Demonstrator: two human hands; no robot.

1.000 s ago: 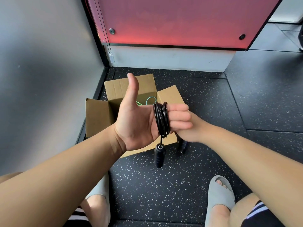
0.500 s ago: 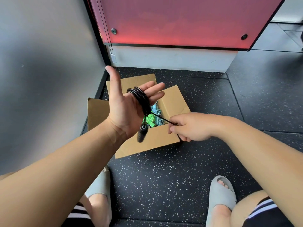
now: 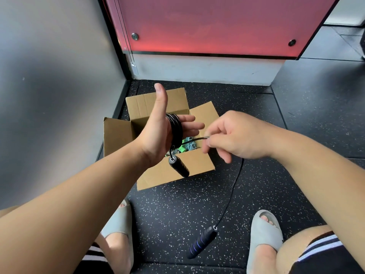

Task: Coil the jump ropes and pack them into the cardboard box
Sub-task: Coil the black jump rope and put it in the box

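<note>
- The left hand [image 3: 158, 133] is held up over the cardboard box [image 3: 173, 171], palm open, thumb raised and fingers stretched out flat. It is not clenched on anything; it serves as a spool.
- The black jump rope [image 3: 174, 128] is wound in several tight loops around that palm, and one handle [image 3: 178, 167] hangs from the coil, just below the wrist and in front of the box's near wall.
- The box sits open on the speckled floor [image 3: 296, 135], flaps spread. Inside, green and pale blue cord [image 3: 186, 144] shows between the hands, so I judge at least one other rope is already packed.
- A short run of black cord crosses from the coil to the right hand [image 3: 235, 139], which is closed in a pinch on it with thumb and fingertips.
- Below the right hand the cord drops in a loose tail to the second handle [image 3: 203, 241], which is near the floor between the two sandals; whether it rests there or hangs, I cannot tell.
- As I judge it, this rope is mostly coiled: the tail is left to wind, then the bundle goes into the box.
- Most of the box's inside is hidden by the left hand, so the count of packed ropes is unclear, and no further ropes can be seen waiting.
</note>
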